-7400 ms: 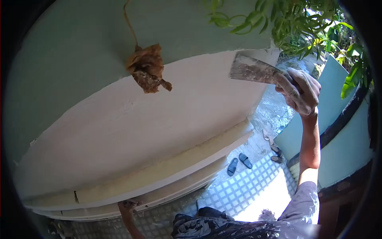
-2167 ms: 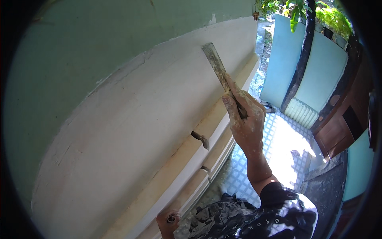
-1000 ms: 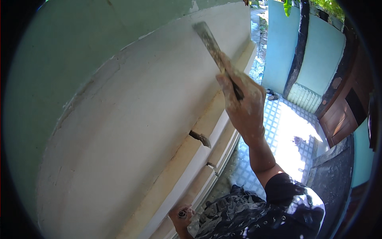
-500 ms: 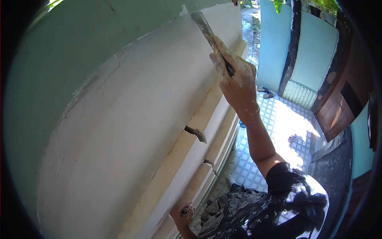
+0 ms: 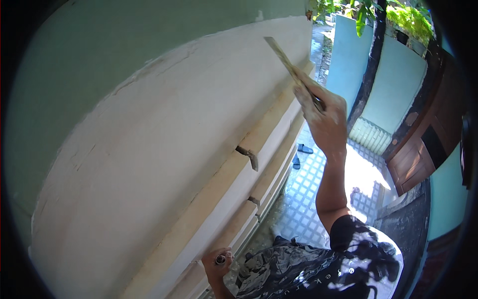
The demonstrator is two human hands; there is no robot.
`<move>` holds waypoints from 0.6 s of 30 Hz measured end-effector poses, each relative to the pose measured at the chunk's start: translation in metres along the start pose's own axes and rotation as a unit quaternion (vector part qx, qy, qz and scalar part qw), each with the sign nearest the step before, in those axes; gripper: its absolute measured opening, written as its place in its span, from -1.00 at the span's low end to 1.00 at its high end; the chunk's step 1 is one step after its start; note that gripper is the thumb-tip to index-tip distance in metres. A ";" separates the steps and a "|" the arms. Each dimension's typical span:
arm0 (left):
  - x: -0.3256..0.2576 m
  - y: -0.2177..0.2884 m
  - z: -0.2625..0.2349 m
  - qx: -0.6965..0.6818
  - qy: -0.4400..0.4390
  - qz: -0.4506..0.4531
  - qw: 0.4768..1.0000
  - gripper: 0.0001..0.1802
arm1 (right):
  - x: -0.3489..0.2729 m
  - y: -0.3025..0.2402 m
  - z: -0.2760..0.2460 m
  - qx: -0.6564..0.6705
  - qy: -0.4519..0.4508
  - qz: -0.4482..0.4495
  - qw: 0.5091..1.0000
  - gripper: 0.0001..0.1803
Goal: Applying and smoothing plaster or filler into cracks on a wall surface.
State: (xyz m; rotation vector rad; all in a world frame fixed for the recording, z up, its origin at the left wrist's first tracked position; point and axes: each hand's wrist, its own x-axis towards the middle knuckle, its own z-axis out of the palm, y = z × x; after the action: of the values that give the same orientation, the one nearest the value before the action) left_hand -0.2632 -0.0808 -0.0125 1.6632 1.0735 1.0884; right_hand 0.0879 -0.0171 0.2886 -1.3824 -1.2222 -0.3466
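Observation:
My right hand (image 5: 326, 117) is raised and grips the handle of a wide putty knife (image 5: 285, 56). The blade points up and to the left, with its edge against the white skimmed band of the wall (image 5: 164, 149). That band runs below the pale green upper wall (image 5: 124, 45). My left hand (image 5: 217, 259) is low at the bottom of the view, next to the stepped cream mouldings (image 5: 259, 169). It is closed around a small object with a dark round end (image 5: 220, 259). What that object is cannot be made out.
Two small brackets (image 5: 249, 155) stick out of the mouldings. Below lies a patterned tile floor (image 5: 308, 199) with a pair of dark sandals (image 5: 300, 153). A pale blue fence (image 5: 378, 74), a tree trunk (image 5: 371, 70) and a wooden cabinet (image 5: 423, 149) stand to the right.
My right hand and the putty knife have come down and to the right along the white band. My left hand stays low by the mouldings.

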 end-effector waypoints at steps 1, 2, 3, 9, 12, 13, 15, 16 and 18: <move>0.001 0.001 -0.001 -0.005 0.011 -0.003 1.000 -0.88 | -0.011 -0.003 -0.005 0.036 0.009 0.023 0.999 -0.61; 0.001 0.000 -0.002 0.024 0.001 0.004 1.000 -0.86 | -0.018 -0.009 -0.009 0.072 0.014 0.052 0.996 -0.61; 0.001 0.002 -0.003 0.053 -0.014 0.010 0.998 -0.85 | -0.025 -0.015 -0.012 0.104 0.020 0.083 0.991 -0.60; 0.005 0.011 -0.002 0.024 -0.010 0.014 1.000 -0.81 | -0.006 -0.029 0.025 0.001 0.055 -0.065 0.996 -0.60; 0.008 0.020 -0.003 0.030 -0.024 0.007 0.999 -0.79 | -0.006 -0.032 0.032 0.002 0.080 -0.062 0.995 -0.59; 0.007 0.017 -0.003 0.030 -0.019 0.007 0.999 -0.79 | -0.011 -0.033 0.031 0.005 0.078 -0.064 0.995 -0.59; 0.006 0.010 -0.001 0.024 -0.016 0.015 0.999 -0.79 | -0.018 -0.035 0.028 0.027 0.067 -0.007 0.997 -0.60; 0.006 0.009 -0.001 0.022 -0.017 0.019 0.999 -0.79 | -0.016 -0.031 0.030 0.020 0.066 -0.019 0.997 -0.59; 0.006 0.010 0.000 0.026 -0.014 0.023 0.999 -0.80 | 0.005 -0.024 0.032 -0.026 0.090 -0.014 0.996 -0.60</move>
State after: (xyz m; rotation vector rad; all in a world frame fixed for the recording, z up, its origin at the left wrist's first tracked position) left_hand -0.2594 -0.0779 -0.0020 1.7471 1.0595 1.0721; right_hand 0.0569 0.0065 0.2977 -1.3482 -1.0915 -0.5143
